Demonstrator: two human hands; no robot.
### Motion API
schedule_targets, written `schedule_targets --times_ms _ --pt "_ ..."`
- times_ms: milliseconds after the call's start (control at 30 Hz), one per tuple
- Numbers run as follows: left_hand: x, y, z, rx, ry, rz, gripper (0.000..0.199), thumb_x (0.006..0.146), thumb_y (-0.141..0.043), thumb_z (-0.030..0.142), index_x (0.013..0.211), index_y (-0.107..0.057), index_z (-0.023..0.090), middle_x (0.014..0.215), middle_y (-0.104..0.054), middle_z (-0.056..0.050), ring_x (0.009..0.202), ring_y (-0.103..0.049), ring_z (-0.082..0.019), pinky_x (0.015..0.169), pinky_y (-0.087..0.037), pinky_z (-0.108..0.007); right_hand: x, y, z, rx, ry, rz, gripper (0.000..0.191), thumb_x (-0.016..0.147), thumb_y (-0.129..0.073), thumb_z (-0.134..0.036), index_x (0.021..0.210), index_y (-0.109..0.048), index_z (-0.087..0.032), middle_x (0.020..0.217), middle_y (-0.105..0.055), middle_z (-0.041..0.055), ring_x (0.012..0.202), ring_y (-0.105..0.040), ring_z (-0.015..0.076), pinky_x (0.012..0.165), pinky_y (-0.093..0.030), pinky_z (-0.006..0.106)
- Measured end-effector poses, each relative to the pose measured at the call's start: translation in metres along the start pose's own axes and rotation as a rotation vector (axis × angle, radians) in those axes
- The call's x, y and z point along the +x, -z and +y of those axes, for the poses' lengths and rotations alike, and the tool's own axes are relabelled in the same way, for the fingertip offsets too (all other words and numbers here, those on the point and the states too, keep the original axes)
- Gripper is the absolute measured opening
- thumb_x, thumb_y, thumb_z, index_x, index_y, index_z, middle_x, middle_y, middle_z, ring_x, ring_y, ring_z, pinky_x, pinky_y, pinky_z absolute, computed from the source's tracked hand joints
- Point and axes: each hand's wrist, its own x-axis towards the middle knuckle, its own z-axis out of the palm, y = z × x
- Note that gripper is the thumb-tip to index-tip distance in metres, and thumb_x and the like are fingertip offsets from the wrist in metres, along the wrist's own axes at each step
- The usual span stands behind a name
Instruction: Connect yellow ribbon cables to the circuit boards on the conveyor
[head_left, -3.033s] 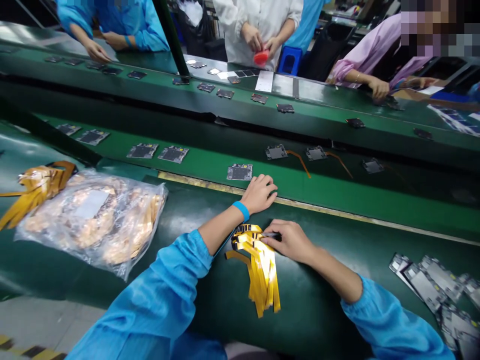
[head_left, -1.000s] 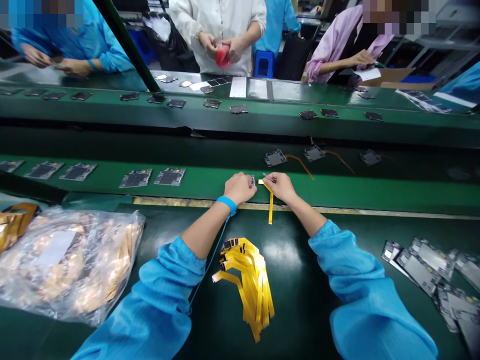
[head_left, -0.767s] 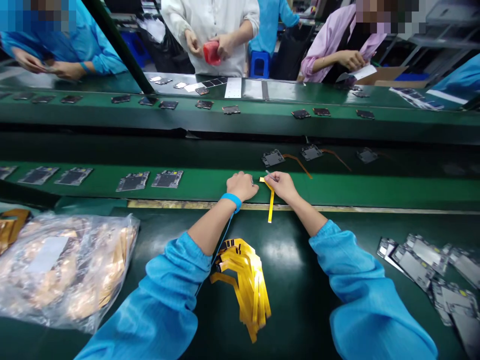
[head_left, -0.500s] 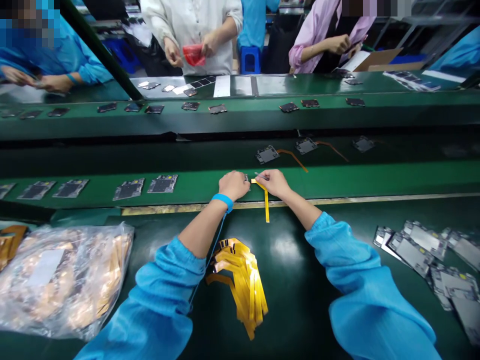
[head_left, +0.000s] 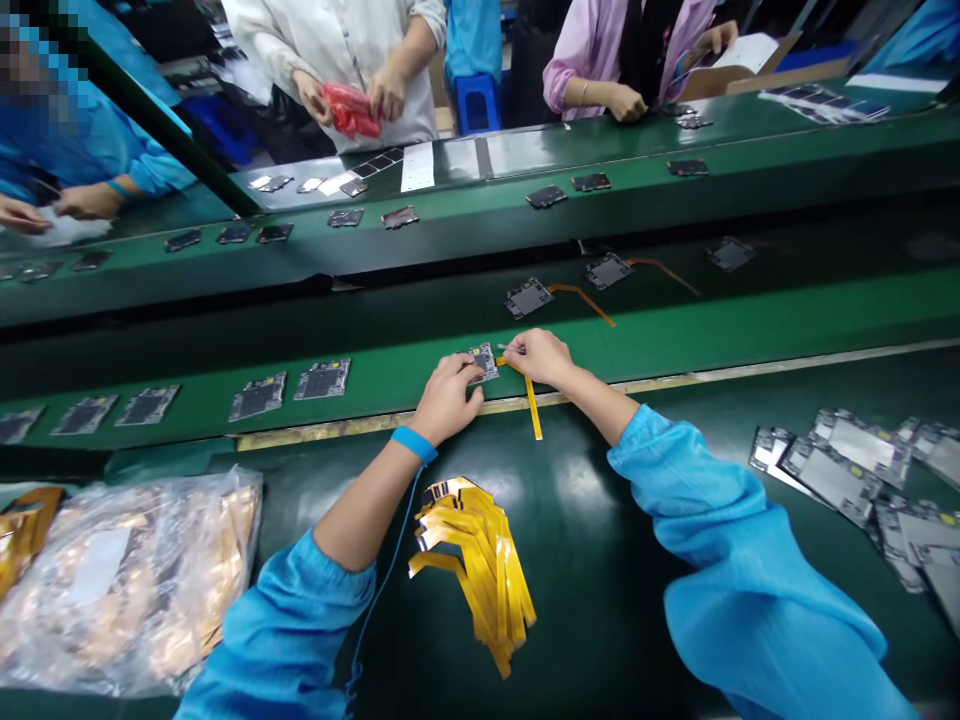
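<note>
As right grip [head_left: 541,357] pinches ribbon [head_left: 533,407], which trails below, left grip [head_left: 448,398] unclenched, touching board [head_left: 487,358].

Green near belt [head_left: 750,320]: nine flat grey-black circuit boards [head_left: 257,396] legible, three trailing slim orange ribbons [head_left: 579,291]; one blurred shape [head_left: 934,246], unidentified. Bent yellow ribbon cable [head_left: 533,408]: one. Fanned yellow cable heap [head_left: 484,545]: one. Clear plastic bag [head_left: 131,585]: one.

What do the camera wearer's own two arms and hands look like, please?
The left hand and right hand wear no gloves. Both sleeves are bright blue and wrinkled, with gathered cuffs. A blue band with a thin blue cord circles the left wrist only.
</note>
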Motion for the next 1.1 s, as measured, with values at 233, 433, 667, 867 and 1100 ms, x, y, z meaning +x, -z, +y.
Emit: schedule_targets --times_ms 233,433,667,867,1100 --pt "0.002 -0.001 0.007 0.009 0.002 -0.033 0.032 0.088 -0.056 0.02 0.116 -0.07 0.02 0.135 -0.061 -0.012 0.129 -0.053 -0.029 0.112 -0.045 -0.045 -0.001 0.005 0.005 -0.022 -0.003 -0.011 0.018 0.09 -0.066 -0.036 0.097 -0.082 -0.029 0.095 -0.079 0.0033 0.092 -0.07 0.0233 0.072 -0.047 0.028" --pt "0.003 -0.002 0.015 0.06 -0.023 -0.067 0.035 0.091 -0.056 0.023 0.123 -0.068 0.019 0.137 -0.059 -0.013 0.128 -0.052 -0.03 0.109 -0.045 -0.043 0.006 0.014 0.008 -0.036 0.001 -0.073 0.017 0.089 -0.07 -0.036 0.096 -0.082 -0.028 0.094 -0.079 0.0034 0.091 -0.07 0.0225 0.074 -0.047 0.028" --pt "0.01 0.001 0.043 0.19 -0.025 -0.167 0.047 0.098 -0.052 0.041 0.141 -0.058 0.023 0.134 -0.056 -0.017 0.123 -0.05 -0.035 0.1 -0.044 -0.047 0.008 0.02 0.01 -0.105 0.024 -0.096 0.017 0.09 -0.068 -0.035 0.095 -0.082 -0.027 0.096 -0.079 0.0049 0.092 -0.071 0.0231 0.072 -0.046 0.028" --pt "0.016 -0.006 0.061 0.273 -0.005 -0.159 0.051 0.1 -0.049 0.05 0.143 -0.055 0.024 0.137 -0.054 -0.019 0.126 -0.048 -0.037 0.102 -0.041 -0.048 -0.001 0.025 0.015 -0.18 0.059 -0.068 0.018 0.092 -0.067 -0.035 0.101 -0.081 -0.026 0.099 -0.079 0.0066 0.094 -0.07 0.0246 0.076 -0.046 0.029" --pt "0.018 -0.011 0.069 0.301 0.005 -0.14 0.054 0.1 -0.048 0.054 0.145 -0.053 0.025 0.135 -0.055 -0.016 0.124 -0.049 -0.034 0.1 -0.044 -0.046 -0.005 0.029 0.022 -0.177 0.231 -0.033 0.029 0.103 -0.05 -0.038 0.107 -0.077 -0.027 0.113 -0.074 0.0035 0.1 -0.068 0.0205 0.077 -0.044 0.027"
